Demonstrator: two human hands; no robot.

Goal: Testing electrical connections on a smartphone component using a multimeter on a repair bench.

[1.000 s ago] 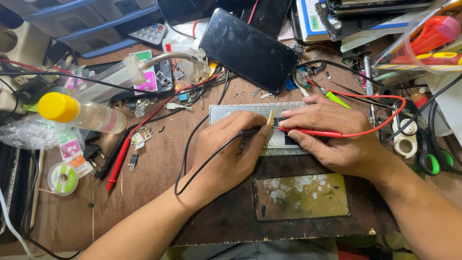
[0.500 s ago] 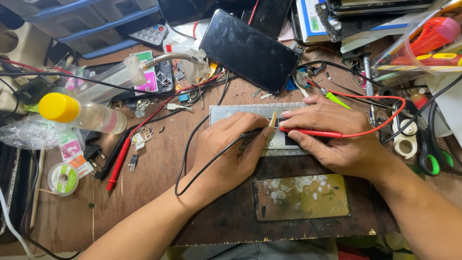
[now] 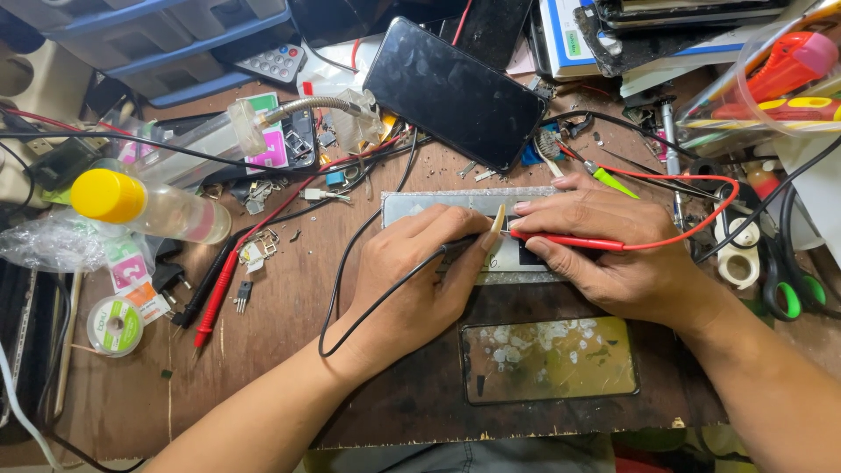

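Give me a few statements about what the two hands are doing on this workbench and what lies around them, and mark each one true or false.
1. The left hand holds a black probe with a black lead. True.
2. The right hand holds a green probe. False: its probe is a red probe with a red lead.
3. Both probe tips meet over the metal plate. True.
4. The dark phone lies under the left hand. False: it lies beyond the plate, apart from both hands.
5. The bottle with the yellow cap stands upright. False: it lies on its side, left of the hands.
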